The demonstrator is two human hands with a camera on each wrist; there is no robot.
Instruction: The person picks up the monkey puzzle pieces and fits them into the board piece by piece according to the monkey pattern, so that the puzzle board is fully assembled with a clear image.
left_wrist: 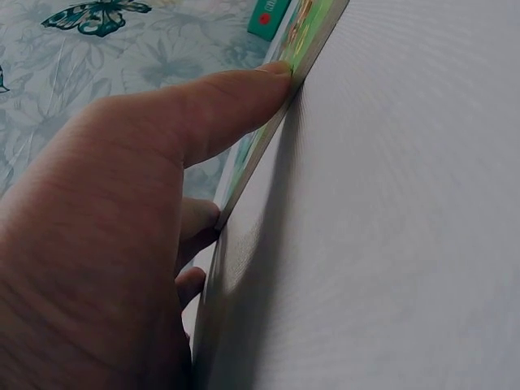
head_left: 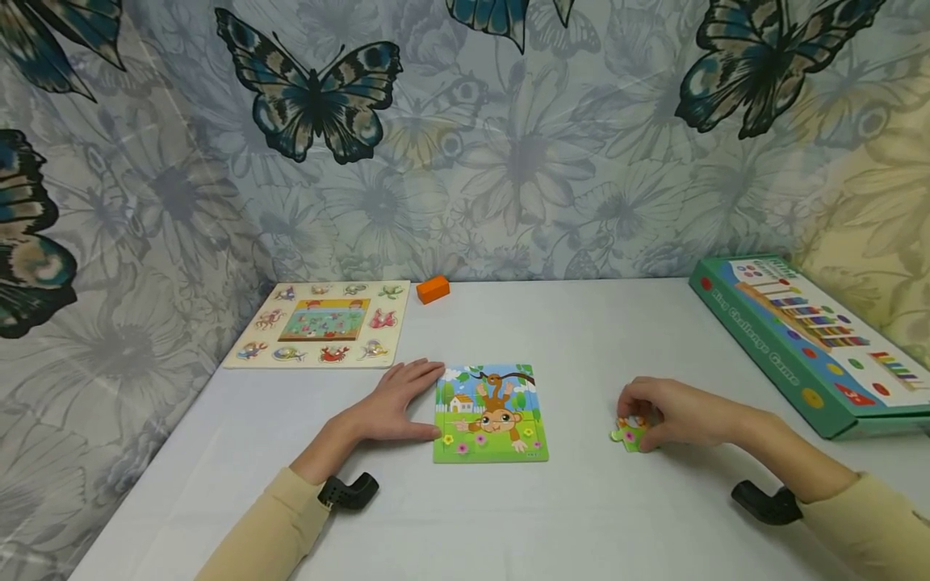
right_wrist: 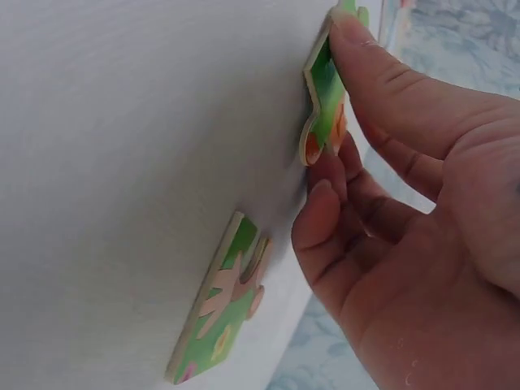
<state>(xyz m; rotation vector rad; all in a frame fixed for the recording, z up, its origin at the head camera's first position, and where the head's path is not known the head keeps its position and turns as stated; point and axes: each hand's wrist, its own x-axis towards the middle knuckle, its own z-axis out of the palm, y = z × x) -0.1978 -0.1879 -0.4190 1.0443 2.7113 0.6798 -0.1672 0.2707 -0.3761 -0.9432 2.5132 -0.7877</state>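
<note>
A square monkey jigsaw board (head_left: 491, 414) lies face up in the middle of the table. Against its left edge rests my left hand (head_left: 402, 406), with the thumb and the fingers spread apart; the left wrist view shows the thumb touching the board's side. Farther right, my right hand (head_left: 679, 411) pinches a small green puzzle piece (right_wrist: 327, 101) between thumb and fingers, tilted over the white tabletop. Another puzzle piece (right_wrist: 218, 305), printed with a monkey's hand and a flower, lies beside it in the right wrist view. From the head, my fingers partly cover the pieces.
At the back left lies a sea-animal board (head_left: 334, 353) with a framed picture in its centre. An orange block (head_left: 433, 290) stands by its far right corner. A large green game box (head_left: 814, 347) takes up the right side. A butterfly-print cloth (head_left: 523, 202) hangs behind the table.
</note>
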